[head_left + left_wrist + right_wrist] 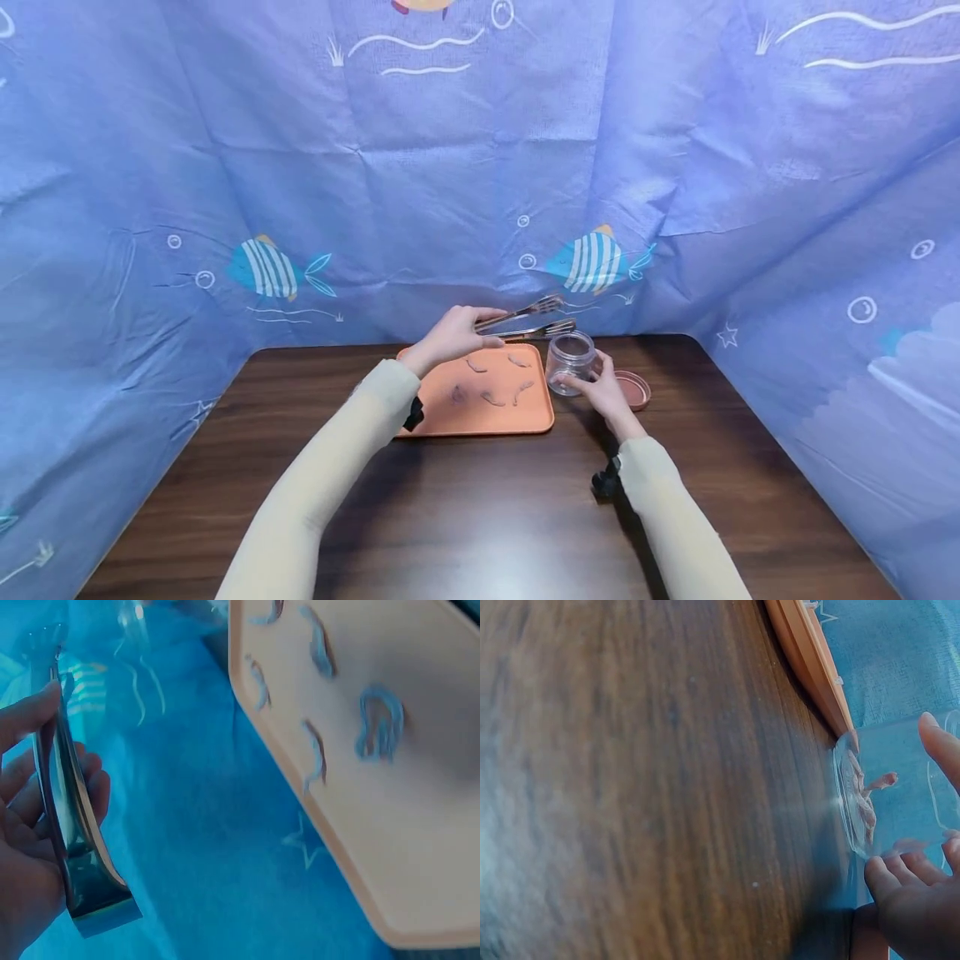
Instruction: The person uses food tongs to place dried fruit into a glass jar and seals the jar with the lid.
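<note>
My left hand (452, 337) grips metal tongs (523, 333) above the back of an orange tray (480, 425). The tongs' arms are spread, and their tips reach over the rim of a clear jar (572, 357); nothing shows between them. My right hand (606, 392) holds the jar round its side, thumb on one side and fingers on the other. It stands upright and uncovered on the table. Thin, wrinkled, curled pieces (319, 649) lie apart on the tray. Similar pinkish pieces (864, 799) rest on the jar's bottom in the right wrist view.
A reddish-brown round lid (636, 388) lies on the dark wooden table (495, 517), just right of the jar. The tray's right edge is close to the jar. Behind the table hangs a blue curtain (450, 192) printed with fish.
</note>
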`<state>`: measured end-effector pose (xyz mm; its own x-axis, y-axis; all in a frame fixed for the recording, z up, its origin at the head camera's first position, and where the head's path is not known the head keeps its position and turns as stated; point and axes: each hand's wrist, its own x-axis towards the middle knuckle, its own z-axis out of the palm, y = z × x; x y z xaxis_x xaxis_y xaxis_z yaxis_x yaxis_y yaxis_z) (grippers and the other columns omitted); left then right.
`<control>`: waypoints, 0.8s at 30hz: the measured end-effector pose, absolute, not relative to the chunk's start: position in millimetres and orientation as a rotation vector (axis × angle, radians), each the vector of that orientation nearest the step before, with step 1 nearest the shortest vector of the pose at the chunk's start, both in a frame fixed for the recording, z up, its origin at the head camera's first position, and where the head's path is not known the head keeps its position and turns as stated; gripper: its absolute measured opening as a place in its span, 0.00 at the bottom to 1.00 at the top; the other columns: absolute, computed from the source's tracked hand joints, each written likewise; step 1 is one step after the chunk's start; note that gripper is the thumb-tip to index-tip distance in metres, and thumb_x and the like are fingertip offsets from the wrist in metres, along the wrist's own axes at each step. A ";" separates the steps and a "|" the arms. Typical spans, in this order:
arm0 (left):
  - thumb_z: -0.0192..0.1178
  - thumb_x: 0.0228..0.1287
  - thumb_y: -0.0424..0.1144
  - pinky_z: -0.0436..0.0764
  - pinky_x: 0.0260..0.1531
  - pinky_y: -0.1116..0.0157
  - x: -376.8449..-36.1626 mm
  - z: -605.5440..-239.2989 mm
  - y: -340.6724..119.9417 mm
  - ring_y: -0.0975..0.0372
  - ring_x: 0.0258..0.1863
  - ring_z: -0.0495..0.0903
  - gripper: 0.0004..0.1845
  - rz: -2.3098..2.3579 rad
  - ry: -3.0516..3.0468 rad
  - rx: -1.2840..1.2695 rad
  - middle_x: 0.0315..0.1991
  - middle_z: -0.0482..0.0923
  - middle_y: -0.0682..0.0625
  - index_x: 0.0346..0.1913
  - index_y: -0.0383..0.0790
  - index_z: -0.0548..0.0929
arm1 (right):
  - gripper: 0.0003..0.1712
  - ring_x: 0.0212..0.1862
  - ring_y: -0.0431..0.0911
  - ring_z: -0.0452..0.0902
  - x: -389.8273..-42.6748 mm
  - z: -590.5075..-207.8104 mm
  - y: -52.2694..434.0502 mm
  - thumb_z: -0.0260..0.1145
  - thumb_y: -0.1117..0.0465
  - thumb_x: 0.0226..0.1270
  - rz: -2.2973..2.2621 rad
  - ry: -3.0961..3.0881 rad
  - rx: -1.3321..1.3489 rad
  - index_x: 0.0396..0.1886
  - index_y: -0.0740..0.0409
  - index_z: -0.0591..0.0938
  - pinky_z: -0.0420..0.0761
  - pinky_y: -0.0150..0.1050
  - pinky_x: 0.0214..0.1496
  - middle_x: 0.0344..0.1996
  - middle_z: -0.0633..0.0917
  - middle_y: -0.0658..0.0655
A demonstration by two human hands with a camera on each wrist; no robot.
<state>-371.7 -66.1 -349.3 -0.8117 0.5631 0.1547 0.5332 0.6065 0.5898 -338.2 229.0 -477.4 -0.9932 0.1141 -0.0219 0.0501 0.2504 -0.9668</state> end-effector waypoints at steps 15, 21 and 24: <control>0.68 0.65 0.48 0.75 0.59 0.47 -375.8 -326.1 -130.5 0.48 0.60 0.78 0.33 0.855 2.838 0.590 0.62 0.78 0.40 0.69 0.37 0.75 | 0.58 0.77 0.63 0.51 -338.3 -476.1 233.2 0.76 0.55 0.63 1.896 -2.442 -0.148 0.80 0.57 0.46 0.54 0.54 0.77 0.76 0.56 0.68; 0.66 0.66 0.46 0.76 0.58 0.46 -377.2 -328.5 -140.0 0.45 0.59 0.77 0.29 0.899 2.821 0.399 0.60 0.79 0.37 0.64 0.32 0.79 | 0.58 0.77 0.62 0.51 -340.0 -474.7 234.1 0.75 0.54 0.64 1.886 -2.455 -0.131 0.80 0.57 0.45 0.55 0.54 0.77 0.77 0.55 0.68; 0.66 0.65 0.46 0.80 0.47 0.53 -376.6 -334.8 -142.1 0.51 0.43 0.82 0.24 0.891 2.786 0.363 0.49 0.84 0.37 0.58 0.32 0.84 | 0.58 0.77 0.62 0.52 -337.7 -477.4 233.7 0.76 0.55 0.63 1.891 -2.453 -0.136 0.80 0.57 0.46 0.56 0.53 0.76 0.76 0.56 0.68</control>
<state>-376.6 -142.1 -334.8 -0.9512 0.2889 -0.1084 0.1725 0.7891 0.5896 -337.7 233.7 -477.4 -0.9953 0.0948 -0.0206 0.0441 0.2527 -0.9666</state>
